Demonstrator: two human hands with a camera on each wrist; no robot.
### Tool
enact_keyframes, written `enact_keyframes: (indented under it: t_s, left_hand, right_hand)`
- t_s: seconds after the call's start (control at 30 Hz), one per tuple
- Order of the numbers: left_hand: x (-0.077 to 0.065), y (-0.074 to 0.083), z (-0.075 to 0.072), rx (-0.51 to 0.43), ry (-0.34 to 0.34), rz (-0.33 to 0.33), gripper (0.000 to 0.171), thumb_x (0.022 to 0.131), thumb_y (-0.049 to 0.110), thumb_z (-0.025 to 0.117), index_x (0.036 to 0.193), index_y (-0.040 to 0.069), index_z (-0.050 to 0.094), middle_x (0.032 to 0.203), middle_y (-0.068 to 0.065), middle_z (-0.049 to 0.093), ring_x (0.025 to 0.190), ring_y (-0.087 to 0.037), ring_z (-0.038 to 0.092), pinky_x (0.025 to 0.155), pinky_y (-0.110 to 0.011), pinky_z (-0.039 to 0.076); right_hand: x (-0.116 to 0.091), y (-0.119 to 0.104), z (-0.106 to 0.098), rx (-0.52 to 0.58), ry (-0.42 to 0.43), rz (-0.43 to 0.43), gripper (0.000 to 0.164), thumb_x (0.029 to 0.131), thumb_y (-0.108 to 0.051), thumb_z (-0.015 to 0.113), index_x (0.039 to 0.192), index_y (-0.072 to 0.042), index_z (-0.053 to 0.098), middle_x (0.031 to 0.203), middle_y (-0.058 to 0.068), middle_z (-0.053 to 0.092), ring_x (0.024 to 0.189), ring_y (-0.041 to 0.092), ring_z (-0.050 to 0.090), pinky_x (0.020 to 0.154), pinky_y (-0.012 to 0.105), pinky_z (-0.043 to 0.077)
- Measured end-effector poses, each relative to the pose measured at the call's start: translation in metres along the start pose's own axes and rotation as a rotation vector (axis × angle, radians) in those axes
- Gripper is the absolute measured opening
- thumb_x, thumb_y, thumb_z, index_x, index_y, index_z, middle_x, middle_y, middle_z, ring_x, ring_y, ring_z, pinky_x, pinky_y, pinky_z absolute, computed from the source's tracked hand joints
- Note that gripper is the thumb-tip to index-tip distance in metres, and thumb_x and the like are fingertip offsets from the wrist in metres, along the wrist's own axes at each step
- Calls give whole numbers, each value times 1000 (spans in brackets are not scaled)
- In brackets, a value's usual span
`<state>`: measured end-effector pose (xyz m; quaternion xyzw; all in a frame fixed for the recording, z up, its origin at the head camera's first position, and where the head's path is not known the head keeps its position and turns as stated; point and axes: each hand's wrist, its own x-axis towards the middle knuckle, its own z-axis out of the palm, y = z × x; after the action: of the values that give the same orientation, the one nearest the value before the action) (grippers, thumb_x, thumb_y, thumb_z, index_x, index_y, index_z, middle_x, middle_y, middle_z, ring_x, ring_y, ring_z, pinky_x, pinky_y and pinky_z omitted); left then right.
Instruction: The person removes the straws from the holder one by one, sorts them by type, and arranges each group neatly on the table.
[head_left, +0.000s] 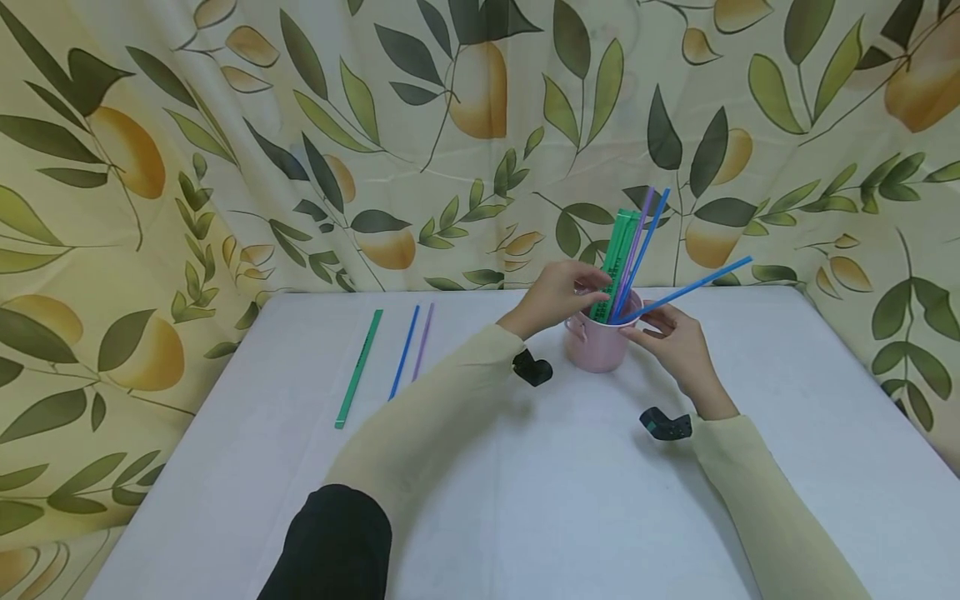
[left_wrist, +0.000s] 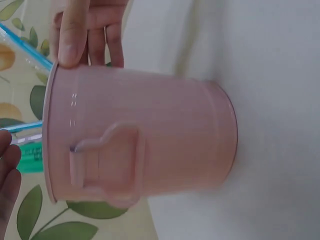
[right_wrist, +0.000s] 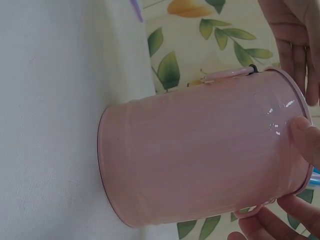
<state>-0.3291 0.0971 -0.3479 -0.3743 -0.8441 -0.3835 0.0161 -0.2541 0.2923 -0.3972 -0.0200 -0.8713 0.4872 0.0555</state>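
Note:
A small pink bucket (head_left: 597, 346) stands upright on the table, its side handle (left_wrist: 137, 165) facing the left wrist camera. Out of it rise green strips with dark print (head_left: 621, 250), a purple straw (head_left: 643, 218) and blue straws (head_left: 651, 233), one leaning far right over the rim. My right hand (head_left: 671, 337) grips the rim, its thumb (right_wrist: 305, 137) on the outer wall and its fingers by the far handle. Beside the green strips, above the rim, my left hand (head_left: 558, 293) has its fingers extended, fingertips right at the strips.
Left on the white table (head_left: 525, 500) lie a green strip (head_left: 360, 367), a blue straw (head_left: 405, 350) and a purple straw (head_left: 423, 337), roughly parallel. A leaf-and-fruit patterned curtain (head_left: 450, 183) hangs behind the table's back edge. Black wrist cameras (head_left: 532, 367) sit by both cuffs.

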Motion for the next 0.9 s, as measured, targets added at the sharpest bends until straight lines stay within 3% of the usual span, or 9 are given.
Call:
enact_keyframes:
  t_s: [0.27, 0.9]
  left_hand:
    - [12, 8, 14, 17, -68, -28, 26, 87, 22, 66, 110, 9, 68, 105, -1, 71, 94, -6, 65, 81, -11, 49]
    - [27, 27, 37, -40, -104, -87, 26, 89, 23, 65, 112, 11, 67, 102, 3, 71, 88, 0, 62, 74, -6, 45]
  right_hand:
    - [1, 0, 0, -4, 0, -2, 70, 86, -39, 66, 138, 0, 40, 142, 23, 43, 132, 38, 42, 102, 46, 40]
    - [0, 0, -1, -19, -5, -17, 72, 87, -37, 65, 143, -2, 35, 143, 21, 43, 131, 37, 42, 101, 45, 41]
